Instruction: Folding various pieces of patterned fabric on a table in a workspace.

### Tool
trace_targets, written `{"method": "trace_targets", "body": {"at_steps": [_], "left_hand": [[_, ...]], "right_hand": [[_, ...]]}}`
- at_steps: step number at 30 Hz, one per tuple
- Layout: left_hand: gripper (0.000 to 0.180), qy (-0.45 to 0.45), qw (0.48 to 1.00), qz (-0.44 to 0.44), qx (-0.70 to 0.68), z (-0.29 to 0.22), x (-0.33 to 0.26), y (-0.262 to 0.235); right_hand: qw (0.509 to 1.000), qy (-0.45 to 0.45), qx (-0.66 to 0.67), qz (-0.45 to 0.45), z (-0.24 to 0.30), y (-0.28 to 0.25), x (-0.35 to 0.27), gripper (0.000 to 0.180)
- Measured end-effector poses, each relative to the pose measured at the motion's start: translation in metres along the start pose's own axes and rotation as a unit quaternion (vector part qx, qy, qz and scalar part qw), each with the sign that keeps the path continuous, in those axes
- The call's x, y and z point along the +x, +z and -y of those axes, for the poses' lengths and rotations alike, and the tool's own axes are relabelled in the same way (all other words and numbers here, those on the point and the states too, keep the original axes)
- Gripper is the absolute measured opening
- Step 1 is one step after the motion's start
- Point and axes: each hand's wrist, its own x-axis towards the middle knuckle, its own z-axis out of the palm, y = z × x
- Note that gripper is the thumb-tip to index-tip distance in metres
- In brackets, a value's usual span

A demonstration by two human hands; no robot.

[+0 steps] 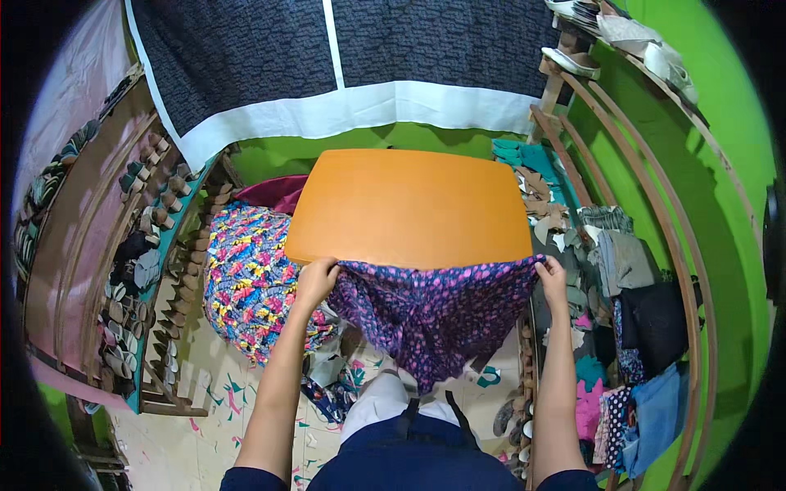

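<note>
My left hand (315,280) and my right hand (552,277) each grip an upper corner of a dark purple cloth (430,315) dotted with pink and blue. The cloth is stretched between them along the near edge of an orange table (409,204) and hangs down over my lap. Both arms reach up from the lower edge of the view.
A bundle in multicoloured patterned fabric (246,274) sits left of the table. Wooden racks of shoes (143,245) line the left side. Folded clothes (630,270) lie on curved wooden shelving at right. A dark patterned curtain with white border (344,82) hangs behind the table.
</note>
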Motion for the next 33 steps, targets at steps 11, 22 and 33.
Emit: {"method": "trace_targets", "body": {"at_steps": [11,22,33], "left_hand": [[0.020,0.031,0.993,-0.109,-0.021,0.035,0.133,0.022],[0.022,-0.017,0.999,-0.040,0.013,0.051,0.323,0.041],[0.021,-0.084,0.996,-0.013,0.010,0.067,0.420,0.117]], "right_hand": [[0.987,-0.016,-0.076,-0.142,-0.017,0.042,0.132,0.016],[0.981,0.015,-0.097,-0.167,-0.054,0.076,0.298,0.014],[0.978,0.118,-0.033,-0.168,-0.143,0.100,0.390,0.008]]}}
